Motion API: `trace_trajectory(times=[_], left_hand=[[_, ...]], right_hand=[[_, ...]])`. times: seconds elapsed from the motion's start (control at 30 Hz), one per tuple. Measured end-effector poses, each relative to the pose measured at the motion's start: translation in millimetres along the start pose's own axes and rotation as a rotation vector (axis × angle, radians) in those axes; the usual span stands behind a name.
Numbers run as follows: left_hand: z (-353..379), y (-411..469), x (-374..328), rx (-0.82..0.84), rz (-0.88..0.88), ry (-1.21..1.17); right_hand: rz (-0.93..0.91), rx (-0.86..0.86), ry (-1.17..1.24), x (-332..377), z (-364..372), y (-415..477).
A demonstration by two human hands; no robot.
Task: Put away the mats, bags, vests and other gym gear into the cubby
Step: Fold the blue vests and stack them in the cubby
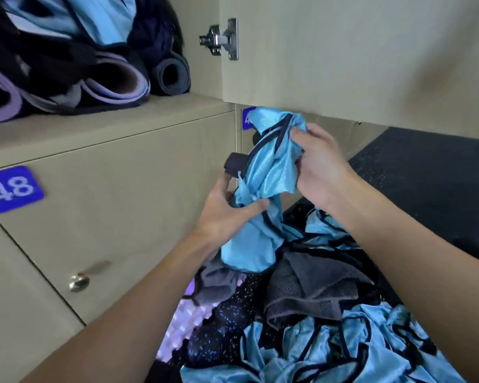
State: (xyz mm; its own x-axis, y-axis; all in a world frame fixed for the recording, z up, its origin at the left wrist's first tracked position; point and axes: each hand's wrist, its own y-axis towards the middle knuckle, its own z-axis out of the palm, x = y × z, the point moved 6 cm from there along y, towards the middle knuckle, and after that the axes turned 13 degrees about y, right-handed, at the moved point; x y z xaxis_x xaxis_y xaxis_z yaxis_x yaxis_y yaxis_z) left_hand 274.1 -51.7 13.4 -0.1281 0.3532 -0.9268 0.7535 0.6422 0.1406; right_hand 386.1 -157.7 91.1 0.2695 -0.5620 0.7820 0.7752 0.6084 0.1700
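The vest (266,172) is between the two hands, the left hand (227,214) low on it and the right hand (321,167) high on it. Under the hands lies a heap of vests (329,355), with a towel (310,291) on top and a roller (180,324) at its left. Up and left of the hands, rolled mats (114,81) lie in the open cubby (177,106), and a shut door (122,189) with a knob (79,281) is left of the left hand.

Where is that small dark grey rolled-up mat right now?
The grey mat lies in the open cubby at the upper left of the head view, right of the purple mat and left of the door hinge.
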Motion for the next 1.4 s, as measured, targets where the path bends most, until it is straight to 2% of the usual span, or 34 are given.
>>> trace_trajectory(times=[0.13, 0.23, 0.33, 0.4, 0.47, 0.53, 0.6, 0.67, 0.73, 0.77, 0.83, 0.9, 0.97, 1.03, 1.1, 1.2, 1.3, 1.33, 1.4], left_hand=[[-42.6, -14.1, -9.8, -0.123, -0.112, -0.240], [-79.0, -19.0, -19.9, -0.205, -0.187, -0.347], [-114.8, -13.7, -24.7, -0.283, -0.279, -0.487], [-137.5, -8.1, -28.6, -0.348, -0.330, -0.544], [-153.5, -2.3, -38.5, -0.346, -0.343, -0.576], [-165.0, 0.2, -53.9, -0.325, -0.344, -0.580], [-173.7, -2.5, -79.7, -0.309, -0.256, -0.593], [-182.3, -8.4, -105.4, -0.273, -0.126, -0.540], [-186.7, -22.9, -127.9, -0.171, -0.021, -0.409], [-189.6, -31.0, -133.2, -0.137, -0.020, -0.320], [-195.7, -40.0, -119.1, -0.096, -0.165, -0.204], [-188.7, -44.6, -91.3, 0.018, -0.376, -0.307], [-168.5, -44.5, -76.7, 0.189, -0.483, -0.550], [-156.0, -40.6, -90.0, 0.303, -0.434, -0.786], [-157.2, -33.2, -121.7, 0.320, -0.302, -0.923], [-175.5, -18.4, -157.6, 0.149, -0.168, -0.873], [-188.5, -4.4, -158.1, -0.060, -0.192, -0.724], [-191.4, -2.4, -157.1, -0.109, -0.194, -0.677], [-197.1, 1.2, -160.7, -0.161, -0.155, -0.662]], right_hand=[[-0.024, -0.032, 0.030, -9.0, 23.6, -4.2], [-0.122, -0.027, -0.223, -20.8, 34.3, -13.6], [-0.212, 0.159, -0.631, -36.8, 64.7, -28.7], [-0.118, 0.403, -0.651, -52.5, 95.1, -46.7], [-0.041, 0.594, -0.636, -66.0, 121.9, -63.0], [-0.126, 0.645, -0.646, -71.2, 142.7, -66.4], [-0.262, 0.585, -0.563, -65.2, 156.5, -59.1], [-0.335, 0.466, -0.468, -45.5, 165.0, -47.5], [-0.386, 0.375, -0.481, -20.4, 176.3, -36.6], [-0.412, 0.342, -0.492, -9.4, 181.3, -29.5], [-0.463, 0.290, -0.470, 11.8, 192.6, -17.4], [-0.486, 0.279, -0.428, 26.4, 205.4, -10.0], [-0.501, 0.299, -0.408, 35.0, 218.6, -7.5], [-0.551, 0.327, -0.472, 38.3, 226.7, -13.1], [-0.597, 0.368, -0.612, 33.5, 227.1, -18.7], [-0.591, 0.490, -0.834, 19.0, 224.0, -16.7], [-0.564, 0.638, -0.943, 16.4, 222.3, -16.7], [-0.486, 0.665, -0.860, 18.5, 219.3, -18.5], [-0.301, 0.611, -0.507, 21.0, 204.8, -18.3]])
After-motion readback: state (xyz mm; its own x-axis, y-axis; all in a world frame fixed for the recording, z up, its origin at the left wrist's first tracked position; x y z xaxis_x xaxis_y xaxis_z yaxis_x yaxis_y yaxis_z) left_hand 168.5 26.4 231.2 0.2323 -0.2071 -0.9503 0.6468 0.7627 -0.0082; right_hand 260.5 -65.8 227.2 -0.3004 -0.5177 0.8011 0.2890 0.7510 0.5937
